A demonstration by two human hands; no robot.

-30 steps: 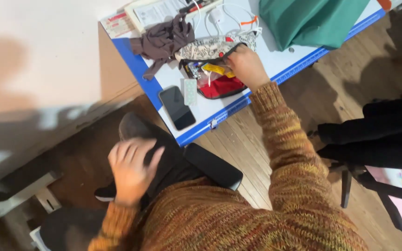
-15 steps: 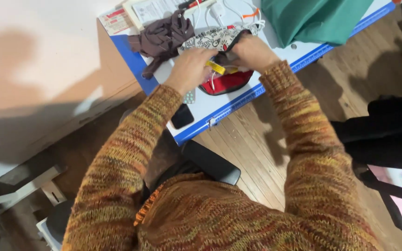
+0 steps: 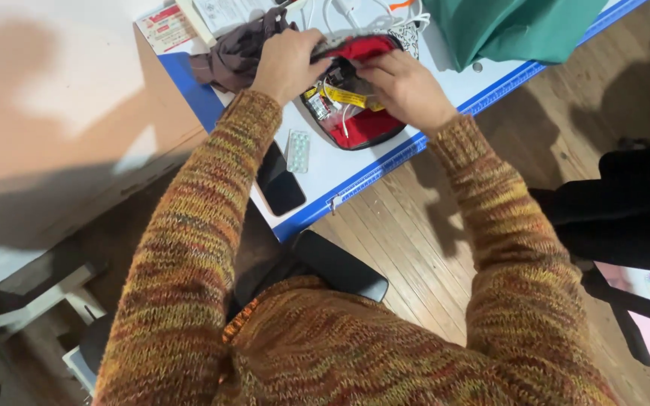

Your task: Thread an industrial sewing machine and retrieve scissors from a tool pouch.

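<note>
both hands grip the open red pouch point(image 3: 362, 124) near the table's blue front edge point(image 3: 385, 165): left hand point(image 3: 287, 64) clenched on its upper rim, right hand point(image 3: 404, 86) pinching the flap. a blister pack point(image 3: 297, 150) and a dark phone point(image 3: 280, 180) lie just left of it, the phone overhanging the edge, and green cloth point(image 3: 513, 30) crowds the right.

Your sweater sleeves point(image 3: 189, 248) were knitted in a mottled mix of orange, mustard, rust and olive, running in loose stripes. The pouch point(image 3: 362, 124) under your hands showed a bright red lining with a black rim, and its outer flap on the far side carried a black-and-white pattern. Inside it lay a yellow strip point(image 3: 346, 97) and white cords. The counter point(image 3: 340, 165) was white, edged in blue. Near the pouch on the left sat a pale silvery blister pack point(image 3: 297, 150) and a glossy black phone point(image 3: 280, 184). Far left was a brownish-grey cloth point(image 3: 231, 56); far right, a plain teal-green fabric point(image 3: 513, 30). The floor point(image 3: 430, 248) was brown wood planks.
</note>
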